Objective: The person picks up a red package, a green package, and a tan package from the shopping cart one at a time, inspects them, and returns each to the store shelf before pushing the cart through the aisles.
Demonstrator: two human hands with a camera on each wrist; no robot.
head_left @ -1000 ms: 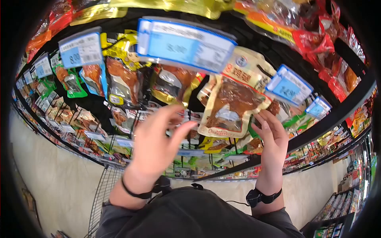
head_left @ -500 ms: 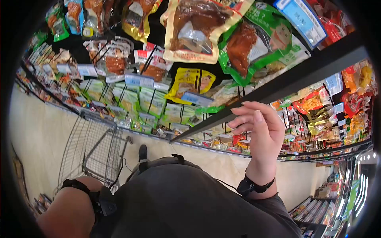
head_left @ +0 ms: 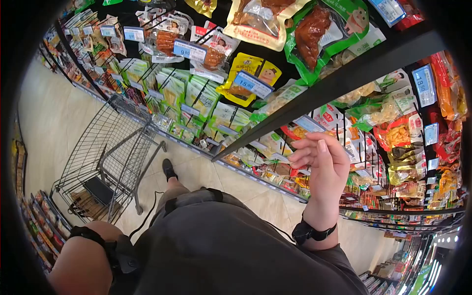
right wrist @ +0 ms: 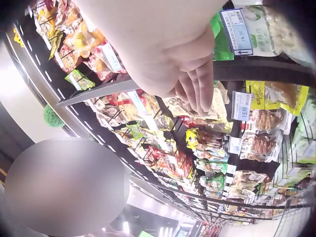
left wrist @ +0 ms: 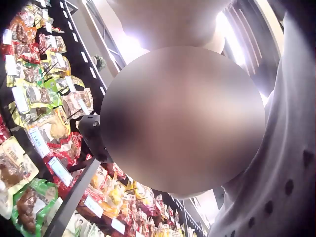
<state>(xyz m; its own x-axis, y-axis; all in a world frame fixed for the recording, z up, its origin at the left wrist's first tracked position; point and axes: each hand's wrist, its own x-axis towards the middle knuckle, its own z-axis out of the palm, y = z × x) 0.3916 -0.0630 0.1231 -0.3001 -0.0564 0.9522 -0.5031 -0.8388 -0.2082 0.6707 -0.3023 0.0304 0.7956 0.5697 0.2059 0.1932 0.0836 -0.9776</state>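
The right hand (head_left: 324,164) is raised before the shelf divider and hanging packs, its fingers loosely bent with nothing in them. In the right wrist view the same hand (right wrist: 170,59) shows its fingers extended over the shelf. The left forearm reaches down at the lower left of the head view, and its hand is out of sight. A cream-edged pack (head_left: 260,24) and a green-edged pack (head_left: 314,39) hang above the right hand. The yellow pack (head_left: 250,78) hangs below them, behind a price tag.
A wire shopping cart (head_left: 105,152) stands on the floor at the left. The black divider bar (head_left: 344,81) slants across the racks. Price tags (head_left: 424,86) and red packs (head_left: 445,128) fill the right side. One shoe (head_left: 169,169) shows near the cart.
The left hand has left the cream-edged pack and dropped out of the head view. The right hand has also come away from it. The view has tilted down, showing more cart and floor.
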